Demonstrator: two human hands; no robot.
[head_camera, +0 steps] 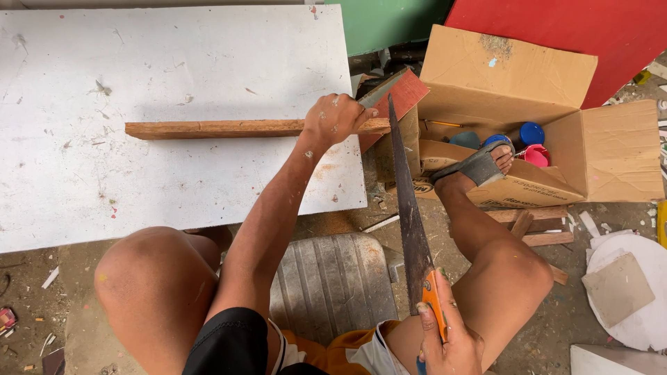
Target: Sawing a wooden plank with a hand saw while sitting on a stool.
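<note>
Head view looks straight down at a person seated over a white surface [174,69] speckled with paint. A long wooden strip [215,128] lies flat on it, its long axis running from 9 o'clock to 3 o'clock, with the right end reaching past the surface's edge. The left hand [335,119] presses down on that right end, fingers curled over the wood and clamped on it.

A handsaw [408,208] crosses the strip's end almost at a right angle. Its dark blade runs from about 6 o'clock up to 12 o'clock, the tip pointing away from the person and leaning slightly toward 11 o'clock. The blade meets the strip just beside the left hand, at its 3 o'clock side. The right hand [445,333] grips the saw's orange handle at the bottom of the frame, fingers wrapped tight around it.

At 2 o'clock from the strip's end stands an open cardboard box [542,76] holding blue and pink lids. A foot in a grey sandal [479,167] rests on the box's front flap. Wood offcuts [549,236] lie on the dusty floor near the right knee.
</note>
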